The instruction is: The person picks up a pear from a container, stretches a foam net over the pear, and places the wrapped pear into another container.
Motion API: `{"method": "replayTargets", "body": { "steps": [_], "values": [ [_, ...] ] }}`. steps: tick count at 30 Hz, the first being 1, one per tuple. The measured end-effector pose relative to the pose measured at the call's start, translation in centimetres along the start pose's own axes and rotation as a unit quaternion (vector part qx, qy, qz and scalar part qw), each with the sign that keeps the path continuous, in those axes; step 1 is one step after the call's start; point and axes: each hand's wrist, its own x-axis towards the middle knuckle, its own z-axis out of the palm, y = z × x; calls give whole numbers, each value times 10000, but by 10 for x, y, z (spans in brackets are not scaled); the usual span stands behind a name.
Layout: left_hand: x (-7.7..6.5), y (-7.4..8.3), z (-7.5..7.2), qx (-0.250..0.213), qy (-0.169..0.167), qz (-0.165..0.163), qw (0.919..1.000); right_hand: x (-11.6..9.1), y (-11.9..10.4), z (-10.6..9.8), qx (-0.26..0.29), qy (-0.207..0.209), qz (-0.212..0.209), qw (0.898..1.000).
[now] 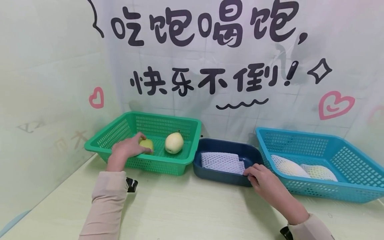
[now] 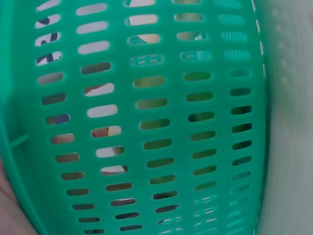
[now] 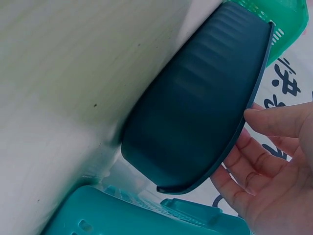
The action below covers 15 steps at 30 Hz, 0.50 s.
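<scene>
Inside the green basket [image 1: 168, 163], my left hand [image 1: 127, 147] grips a rounded yellow-green fruit [image 1: 147, 145], which the fingers partly cover. A pale pear [image 1: 174, 143] with a short stem lies to its right. The left wrist view faces the slotted green basket wall [image 2: 122, 147], and greenish patches show through it. My right hand [image 1: 264, 178] is at the front right rim of a dark blue tray [image 1: 222, 176], thumb outside and fingers over the rim, pinching it. White foam net sleeves [image 1: 222, 161] lie in the tray, right beside those fingertips.
On the right stands a blue basket [image 1: 330, 190] holding two fruits in foam nets [image 1: 319, 172]. The dark tray sits between both baskets on a pale table [image 1: 192, 213]. Behind them rises a printed wall sheet [image 1: 192, 110].
</scene>
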Motion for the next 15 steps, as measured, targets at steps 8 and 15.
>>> {"method": "replayTargets", "body": {
  "steps": [8,15],
  "values": [
    [1,1,0,-184,19,71,9998,0,1,2,-31,34,-8,10000],
    [-1,2,0,-210,94,20,9997,0,1,1,-8,-9,7,10000]
  ]
}}
